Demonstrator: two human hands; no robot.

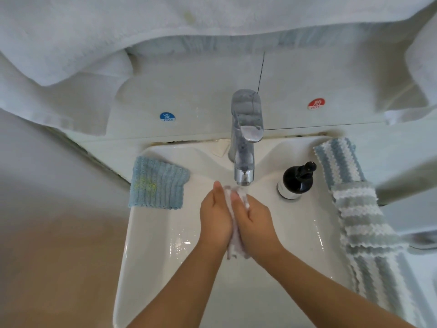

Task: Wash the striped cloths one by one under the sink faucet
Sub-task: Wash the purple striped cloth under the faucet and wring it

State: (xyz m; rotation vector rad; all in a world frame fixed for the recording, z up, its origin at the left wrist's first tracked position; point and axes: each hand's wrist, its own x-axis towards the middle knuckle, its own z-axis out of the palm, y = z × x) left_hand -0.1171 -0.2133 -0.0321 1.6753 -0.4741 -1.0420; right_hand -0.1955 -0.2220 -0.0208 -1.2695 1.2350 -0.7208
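A pale wet cloth (234,247) is pressed between my two palms over the white sink basin (151,245), just below the chrome faucet (244,147) spout. My left hand (215,218) lies flat against the cloth's left side with straight fingers. My right hand (254,221) presses from the right, its fingers along the cloth. Most of the cloth is hidden between the hands; its ends stick out above and below. On the sink's right rim lie blue-and-white striped cloths (361,214) in a row. A blue cloth (157,183) lies on the left rim.
A black pump bottle (295,181) stands on the rim right of the faucet. White towels (94,43) hang above the sink along the wall. Cold (167,116) and hot (316,104) stickers flank the faucet.
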